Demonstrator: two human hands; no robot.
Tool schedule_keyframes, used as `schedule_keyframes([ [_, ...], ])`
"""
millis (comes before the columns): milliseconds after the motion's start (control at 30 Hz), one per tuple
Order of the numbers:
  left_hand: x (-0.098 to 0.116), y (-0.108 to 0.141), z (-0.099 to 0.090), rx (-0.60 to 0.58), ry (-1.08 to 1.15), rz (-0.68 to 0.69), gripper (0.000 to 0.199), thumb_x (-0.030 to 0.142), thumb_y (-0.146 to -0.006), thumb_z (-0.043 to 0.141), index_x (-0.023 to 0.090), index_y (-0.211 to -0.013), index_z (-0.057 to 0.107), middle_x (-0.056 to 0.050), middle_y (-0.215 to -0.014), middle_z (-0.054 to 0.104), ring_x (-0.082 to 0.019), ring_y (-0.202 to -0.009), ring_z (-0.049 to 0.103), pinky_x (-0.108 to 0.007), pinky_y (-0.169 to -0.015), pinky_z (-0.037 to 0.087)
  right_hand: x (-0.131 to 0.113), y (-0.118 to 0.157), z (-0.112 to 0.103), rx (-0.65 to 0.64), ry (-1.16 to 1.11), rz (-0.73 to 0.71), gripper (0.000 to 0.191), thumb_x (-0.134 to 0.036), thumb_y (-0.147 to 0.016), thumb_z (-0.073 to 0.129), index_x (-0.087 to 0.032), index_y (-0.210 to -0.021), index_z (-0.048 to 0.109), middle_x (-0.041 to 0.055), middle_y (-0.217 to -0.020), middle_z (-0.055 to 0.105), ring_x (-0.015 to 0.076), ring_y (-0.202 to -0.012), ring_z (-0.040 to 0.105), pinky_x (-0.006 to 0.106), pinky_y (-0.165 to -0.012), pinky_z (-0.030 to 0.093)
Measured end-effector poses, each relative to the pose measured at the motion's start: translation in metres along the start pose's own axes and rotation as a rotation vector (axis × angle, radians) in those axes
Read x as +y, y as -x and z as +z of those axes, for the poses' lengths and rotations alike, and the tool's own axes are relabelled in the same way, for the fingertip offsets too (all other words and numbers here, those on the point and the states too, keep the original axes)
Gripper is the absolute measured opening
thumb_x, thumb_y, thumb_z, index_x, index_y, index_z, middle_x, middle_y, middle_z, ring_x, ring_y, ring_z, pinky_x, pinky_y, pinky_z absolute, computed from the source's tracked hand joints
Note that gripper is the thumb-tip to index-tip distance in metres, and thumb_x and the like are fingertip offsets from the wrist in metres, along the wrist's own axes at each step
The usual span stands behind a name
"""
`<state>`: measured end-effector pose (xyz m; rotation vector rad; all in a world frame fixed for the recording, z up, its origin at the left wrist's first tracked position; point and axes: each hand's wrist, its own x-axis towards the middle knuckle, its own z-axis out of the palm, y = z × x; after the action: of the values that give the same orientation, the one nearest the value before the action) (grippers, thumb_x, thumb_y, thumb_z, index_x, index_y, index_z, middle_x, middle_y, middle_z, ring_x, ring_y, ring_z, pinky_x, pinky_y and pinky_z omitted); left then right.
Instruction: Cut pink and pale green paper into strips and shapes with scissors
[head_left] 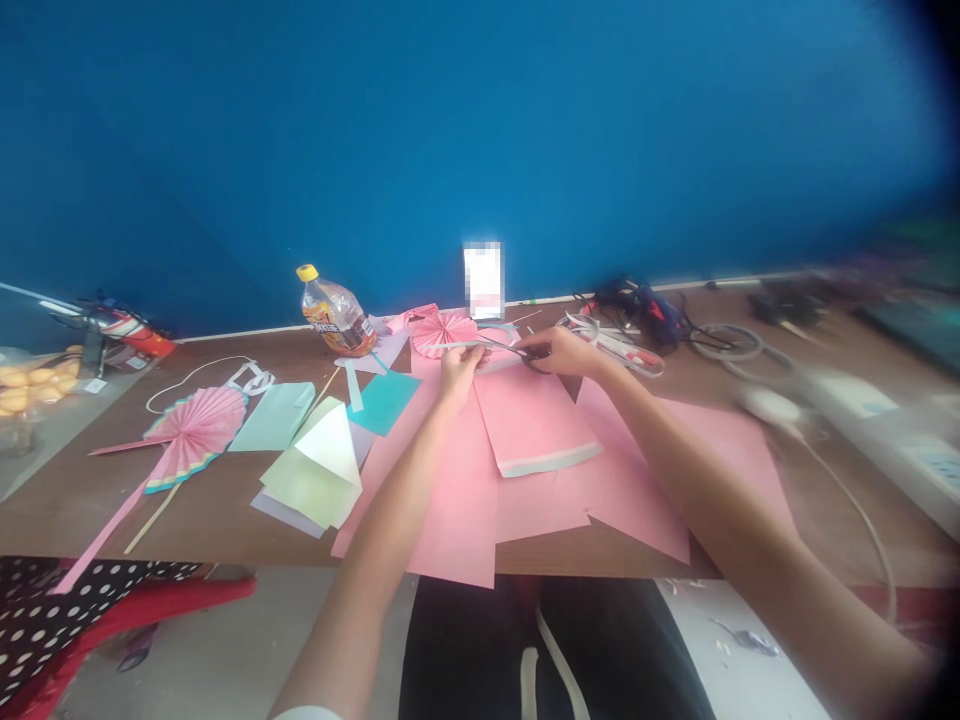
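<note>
My left hand [460, 372] pinches the left end of a pink sheet [532, 420] at its far edge; a pale strip runs along the sheet's near edge. My right hand [564, 352] is closed round the handles of dark scissors [534, 356], whose blades point left toward my left hand along the far edge of the sheet. Larger pink sheets [450, 510] lie beneath. Just beyond my left hand is a folded pink paper fan [444, 332].
A yellow-capped bottle [341, 318] stands at the back left. A pink fan with ribbons [196, 430], green papers [319, 475] and a teal sheet [386, 400] lie left. Cables [724, 342] and a white power strip [885, 440] are right.
</note>
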<state>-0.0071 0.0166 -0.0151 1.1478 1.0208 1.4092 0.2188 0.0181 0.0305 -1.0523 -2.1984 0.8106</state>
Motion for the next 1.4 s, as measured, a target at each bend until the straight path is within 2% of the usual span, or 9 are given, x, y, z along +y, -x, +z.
schedule_keyframes([
  [133,0.0017,0.0019,0.0014,-0.007,-0.043,0.013,0.03,0.042,-0.072,0.074,0.013,-0.079,0.068,-0.01,-0.079,0.071,-0.016,-0.071,0.066,-0.031,-0.07,0.051,-0.0002,0.0007,-0.0028,-0.016,0.012,-0.002,0.045,-0.022,-0.066,0.056,-0.015,-0.106,0.074,0.0007,-0.07,0.062,0.0118,-0.059,0.047,0.024,-0.056,0.035],
  [367,0.006,0.0045,0.0002,-0.024,-0.038,0.016,0.029,0.04,-0.073,0.073,0.013,-0.081,0.068,-0.01,-0.083,0.072,-0.016,-0.072,0.066,-0.032,-0.074,0.051,0.004,-0.0005,-0.0011,-0.027,0.03,0.001,0.044,-0.022,-0.066,0.058,-0.017,-0.106,0.074,0.0007,-0.071,0.064,0.0122,-0.06,0.048,0.024,-0.058,0.037],
  [1000,0.002,0.0025,0.0001,-0.036,-0.04,0.024,0.031,0.042,-0.073,0.073,0.013,-0.083,0.069,-0.01,-0.084,0.072,-0.016,-0.074,0.067,-0.031,-0.075,0.053,0.0057,0.0002,-0.0021,-0.039,0.04,0.021,0.044,-0.022,-0.066,0.058,-0.017,-0.107,0.074,-0.0003,-0.068,0.063,0.0115,-0.057,0.046,0.023,-0.055,0.034],
  [1200,0.0023,0.0052,0.002,-0.033,-0.026,0.018,0.025,0.038,-0.075,0.071,0.015,-0.086,0.068,-0.006,-0.083,0.072,-0.016,-0.078,0.067,-0.03,-0.078,0.053,0.003,0.0009,-0.0039,-0.042,0.054,0.024,0.044,-0.02,-0.066,0.057,-0.017,-0.107,0.074,0.0001,-0.072,0.065,0.0122,-0.061,0.05,0.023,-0.058,0.037],
  [1400,0.0055,0.0062,0.0021,-0.032,-0.045,0.001,0.026,0.037,-0.075,0.071,0.013,-0.084,0.069,-0.009,-0.086,0.073,-0.016,-0.077,0.067,-0.031,-0.078,0.052,0.0009,0.0015,-0.0047,-0.059,0.056,0.039,0.044,-0.021,-0.066,0.058,-0.018,-0.107,0.074,0.001,-0.078,0.069,0.0136,-0.064,0.054,0.023,-0.06,0.04],
])
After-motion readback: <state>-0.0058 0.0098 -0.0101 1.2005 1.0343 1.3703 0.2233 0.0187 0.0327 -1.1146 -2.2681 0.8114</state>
